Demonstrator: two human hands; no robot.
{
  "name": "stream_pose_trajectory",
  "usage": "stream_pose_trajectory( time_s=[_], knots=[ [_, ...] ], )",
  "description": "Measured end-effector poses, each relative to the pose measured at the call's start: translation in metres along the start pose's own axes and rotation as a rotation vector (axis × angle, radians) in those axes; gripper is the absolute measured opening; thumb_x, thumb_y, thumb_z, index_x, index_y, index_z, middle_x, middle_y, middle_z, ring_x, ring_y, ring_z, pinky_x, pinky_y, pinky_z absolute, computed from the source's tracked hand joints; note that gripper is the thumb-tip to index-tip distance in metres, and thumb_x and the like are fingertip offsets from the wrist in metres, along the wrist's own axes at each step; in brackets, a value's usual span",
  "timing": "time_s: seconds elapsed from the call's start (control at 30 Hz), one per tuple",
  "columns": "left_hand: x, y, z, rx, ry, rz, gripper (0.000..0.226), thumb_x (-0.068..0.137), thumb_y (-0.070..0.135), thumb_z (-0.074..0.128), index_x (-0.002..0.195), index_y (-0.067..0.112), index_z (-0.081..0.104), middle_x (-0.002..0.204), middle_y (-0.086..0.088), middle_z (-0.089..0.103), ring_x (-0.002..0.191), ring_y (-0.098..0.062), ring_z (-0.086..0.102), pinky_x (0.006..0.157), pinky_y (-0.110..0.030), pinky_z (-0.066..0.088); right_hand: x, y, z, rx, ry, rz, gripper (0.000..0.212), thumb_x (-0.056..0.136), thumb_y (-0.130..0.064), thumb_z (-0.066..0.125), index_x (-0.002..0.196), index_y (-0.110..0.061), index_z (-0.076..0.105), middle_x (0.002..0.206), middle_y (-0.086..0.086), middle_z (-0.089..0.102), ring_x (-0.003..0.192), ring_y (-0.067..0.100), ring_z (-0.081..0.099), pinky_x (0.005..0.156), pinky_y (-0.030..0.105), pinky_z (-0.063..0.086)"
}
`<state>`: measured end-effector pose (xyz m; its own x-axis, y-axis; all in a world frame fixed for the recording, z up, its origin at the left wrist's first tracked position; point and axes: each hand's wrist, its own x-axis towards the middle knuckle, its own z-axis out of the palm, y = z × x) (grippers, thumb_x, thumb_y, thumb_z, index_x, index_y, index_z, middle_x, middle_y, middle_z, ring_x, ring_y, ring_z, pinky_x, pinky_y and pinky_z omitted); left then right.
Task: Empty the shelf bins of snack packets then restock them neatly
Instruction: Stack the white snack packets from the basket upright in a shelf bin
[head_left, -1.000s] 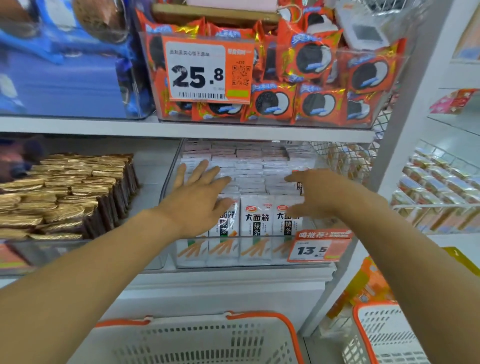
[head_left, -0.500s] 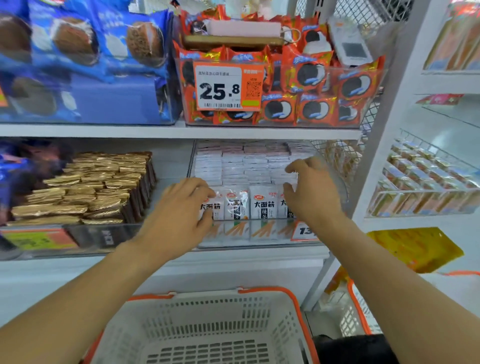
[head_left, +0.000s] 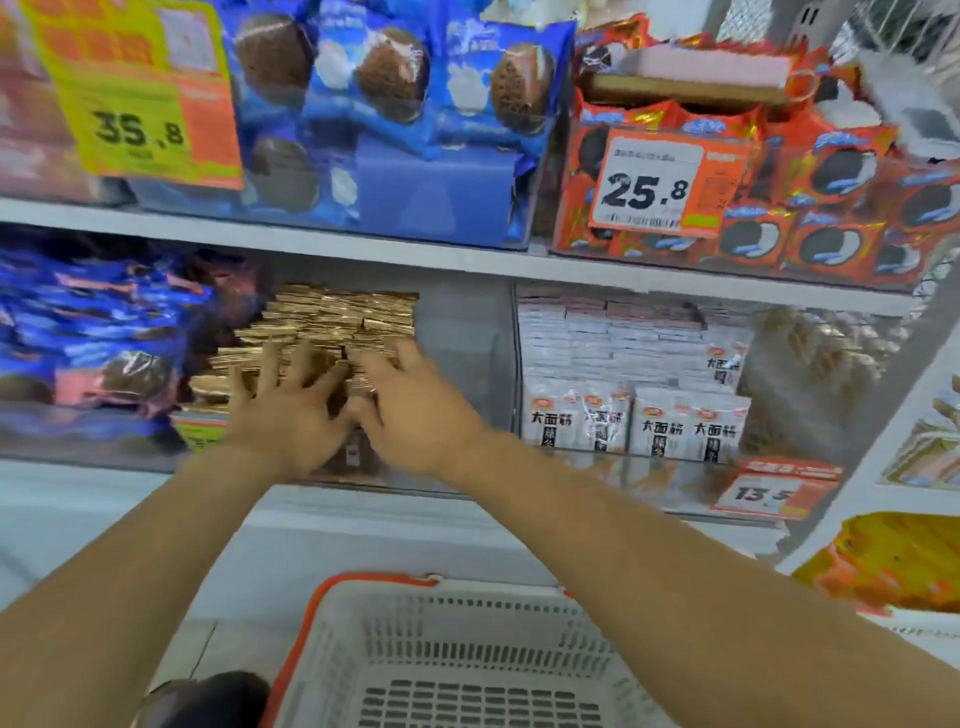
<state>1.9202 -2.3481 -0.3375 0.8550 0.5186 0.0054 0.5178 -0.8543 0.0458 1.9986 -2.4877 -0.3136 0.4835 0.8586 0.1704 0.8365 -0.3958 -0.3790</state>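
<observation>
A clear shelf bin on the middle shelf holds stacked gold foil snack packets. My left hand lies over the front of the gold packets with its fingers spread and straight. Close beside it, my right hand reaches onto the same packets, its fingertips touching their tops; motion blur hides any grip. To the right, a second bin is filled with neat rows of white snack packets. Neither hand touches those.
A white basket with an orange rim stands below the hands, with nothing in it. Blue packets fill the bin at the left. The upper shelf carries blue and orange biscuit packs with price tags. A side rack stands at the right.
Both hands have left the white packets' bin and moved left to the gold packets' bin. The view has swung left with them.
</observation>
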Motion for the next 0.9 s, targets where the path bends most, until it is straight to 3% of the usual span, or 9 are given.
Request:
stream_pose_trajectory(
  time_s=[0.07, 0.13, 0.27, 0.37, 0.43, 0.57, 0.73, 0.83, 0.9],
  knots=[
    [0.01, -0.009, 0.001, -0.05, -0.109, -0.003, 0.065, 0.097, 0.059, 0.019, 0.158, 0.04, 0.007, 0.169, 0.001, -0.004, 0.154, -0.029, -0.01, 0.12, -0.063, 0.0, 0.03, -0.019, 0.011, 0.027, -0.141, 0.188, 0.056, 0.108, -0.031, 0.036, 0.156, -0.007, 0.021, 0.162, 0.025, 0.013, 0.15, 0.046, 0.008, 0.122, 0.054, 0.016],
    [0.016, -0.012, -0.001, -0.084, -0.138, 0.008, 0.067, 0.097, 0.058, 0.031, 0.158, 0.04, 0.009, 0.168, 0.004, 0.001, 0.154, -0.026, -0.008, 0.12, -0.063, -0.001, 0.055, -0.025, 0.019, 0.143, -0.277, 0.317, 0.052, 0.11, -0.026, 0.028, 0.155, 0.0, 0.021, 0.162, 0.027, 0.016, 0.15, 0.044, 0.014, 0.123, 0.051, 0.012],
    [0.018, -0.031, -0.003, -0.065, 0.029, 0.089, 0.079, 0.083, 0.081, 0.009, 0.149, 0.044, 0.034, 0.162, 0.006, 0.026, 0.153, -0.027, 0.01, 0.117, -0.066, -0.002, 0.093, 0.012, 0.021, 0.354, -0.166, 0.465, 0.067, 0.099, -0.049, 0.051, 0.149, -0.007, 0.036, 0.149, 0.016, 0.048, 0.136, 0.035, 0.046, 0.113, 0.045, 0.039],
    [0.019, -0.043, 0.008, -0.048, 0.071, 0.084, 0.079, 0.083, 0.088, 0.002, 0.151, 0.052, 0.021, 0.168, 0.004, 0.01, 0.154, -0.03, -0.007, 0.116, -0.066, -0.012, 0.119, 0.042, 0.011, 0.37, -0.003, 0.592, 0.106, 0.085, -0.071, 0.059, 0.16, -0.016, 0.009, 0.155, 0.01, 0.04, 0.137, 0.035, 0.046, 0.096, 0.047, 0.054],
    [0.024, -0.044, 0.011, -0.063, 0.011, 0.073, 0.076, 0.083, 0.086, 0.003, 0.152, 0.055, 0.01, 0.169, 0.005, 0.002, 0.154, -0.03, -0.01, 0.117, -0.066, -0.008, 0.138, 0.048, 0.016, 0.495, -0.008, 0.617, 0.107, 0.088, -0.07, 0.057, 0.159, -0.013, 0.001, 0.143, 0.004, 0.047, 0.128, 0.03, 0.052, 0.082, 0.041, 0.056],
    [0.028, -0.042, 0.014, -0.031, 0.024, 0.065, 0.079, 0.081, 0.086, -0.003, 0.153, 0.052, -0.002, 0.169, 0.006, 0.001, 0.154, -0.031, -0.006, 0.118, -0.066, -0.004, 0.172, 0.055, 0.043, 0.45, -0.054, 0.598, 0.1, 0.099, -0.054, 0.047, 0.155, -0.004, -0.02, 0.151, 0.016, 0.046, 0.13, 0.033, 0.054, 0.11, 0.043, 0.045],
    [0.032, -0.042, 0.013, -0.022, -0.02, 0.062, 0.085, 0.081, 0.085, -0.002, 0.156, 0.047, -0.004, 0.169, 0.007, -0.002, 0.154, -0.032, -0.011, 0.116, -0.067, -0.007, 0.189, 0.076, 0.039, 0.613, -0.139, 0.587, 0.129, 0.061, -0.08, 0.07, 0.157, -0.013, 0.016, 0.151, 0.013, 0.048, 0.131, 0.035, 0.053, 0.099, 0.055, 0.051],
    [0.032, -0.041, 0.013, -0.024, -0.039, 0.06, 0.085, 0.08, 0.087, -0.002, 0.156, 0.048, -0.003, 0.168, 0.007, -0.005, 0.153, -0.033, -0.015, 0.115, -0.068, -0.01, 0.192, 0.067, 0.041, 0.59, -0.083, 0.593, 0.11, 0.087, -0.06, 0.063, 0.16, -0.014, -0.004, 0.161, 0.015, 0.031, 0.143, 0.037, 0.038, 0.115, 0.052, 0.038],
    [0.033, -0.041, 0.011, -0.021, -0.056, 0.054, 0.085, 0.079, 0.088, -0.002, 0.155, 0.049, -0.004, 0.168, 0.008, -0.006, 0.153, -0.033, -0.016, 0.115, -0.068, -0.011, 0.191, 0.069, 0.042, 0.633, -0.051, 0.607, 0.104, 0.08, -0.057, 0.067, 0.158, -0.014, 0.014, 0.151, 0.015, 0.047, 0.132, 0.035, 0.053, 0.106, 0.054, 0.047]
  ],
)
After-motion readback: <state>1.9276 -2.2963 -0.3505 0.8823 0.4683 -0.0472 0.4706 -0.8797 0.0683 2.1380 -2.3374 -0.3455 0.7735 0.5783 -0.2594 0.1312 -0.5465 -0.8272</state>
